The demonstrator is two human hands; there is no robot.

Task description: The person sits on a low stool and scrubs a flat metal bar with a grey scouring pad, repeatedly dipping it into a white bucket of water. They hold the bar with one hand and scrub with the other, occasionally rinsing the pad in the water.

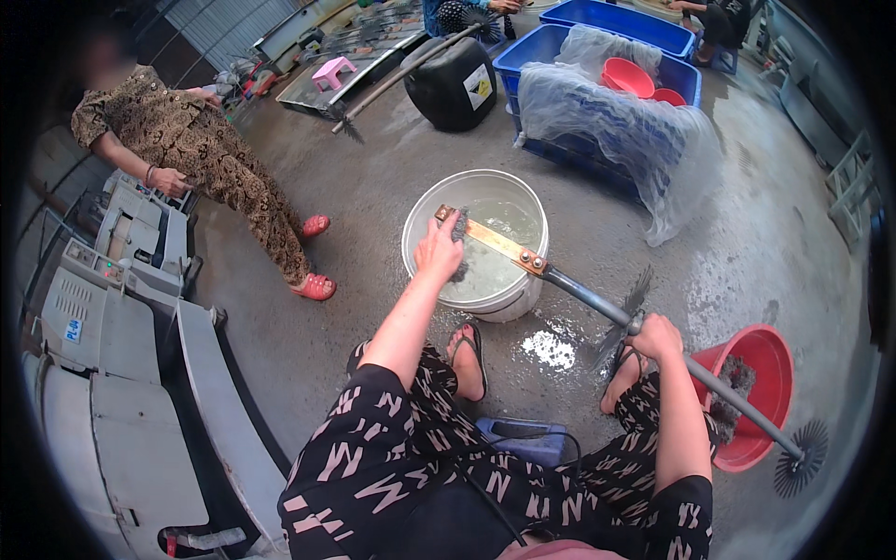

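A long grey metal rod (588, 297) slants across in front of me, with a flat brass-coloured bar (495, 243) bolted to its far end. Two spiky round discs (801, 459) sit along it, one beside my right hand (656, 338), which is wrapped round the rod. Closed at the bar's tip, my left hand (439, 250) presses a grey scouring pad (459, 226) against the bar. Below that end stands a white bucket (509, 306) of cloudy water. The underside of the pad is partly hidden by my fingers.
A red bucket (779, 373) with grey scrubbing material stands at the right. Blue tubs (597, 163) draped with netting, a black jerrycan (453, 89) and a pink stool (331, 75) are farther off. Grey machines (140, 401) line the left, where a person (177, 140) stands.
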